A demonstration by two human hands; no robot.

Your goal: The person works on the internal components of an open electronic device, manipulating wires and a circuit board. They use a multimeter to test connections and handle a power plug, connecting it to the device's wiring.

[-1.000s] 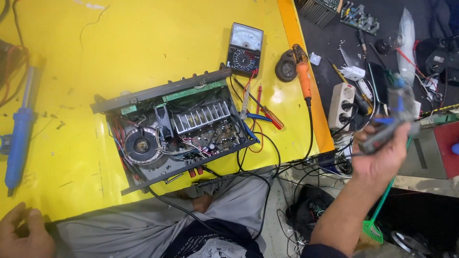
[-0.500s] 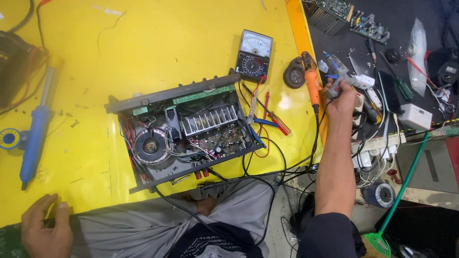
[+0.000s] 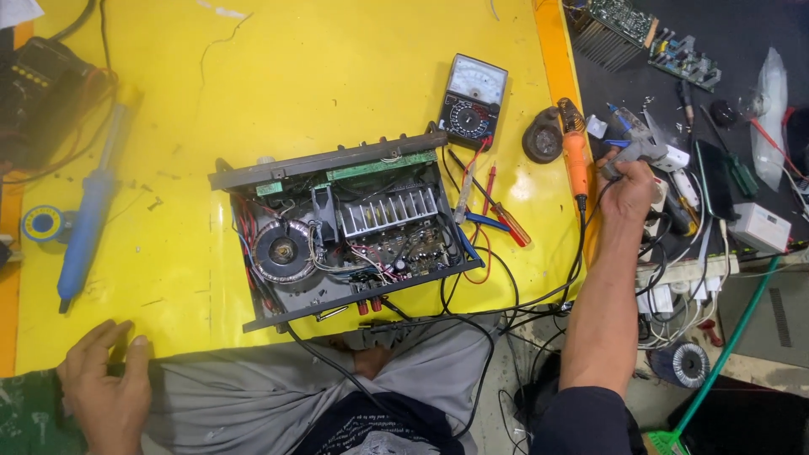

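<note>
A grey pistol-shaped tool with a blue tip, its exact kind not clear from above, sits in the grasp of the right hand at the right edge of the yellow workbench, where the yellow top meets a darker surface crowded with parts. The fingers of that hand are curled around the tool's grip, and the forearm reaches up from the lower right. Just left of the hand lies an orange-handled soldering iron, its cable trailing downward, with a dark round reel beside it. The left hand rests at the bench's near edge by the person's grey trouser leg, fingers loosely bent and holding nothing. At the centre of the bench stands an opened amplifier chassis, showing a toroidal transformer, a finned heat sink and tangled wiring. An analogue multimeter lies just behind it, its red probes beside the chassis. A blue desoldering pump lies well to the left, near a blue-and-yellow spool.
</note>
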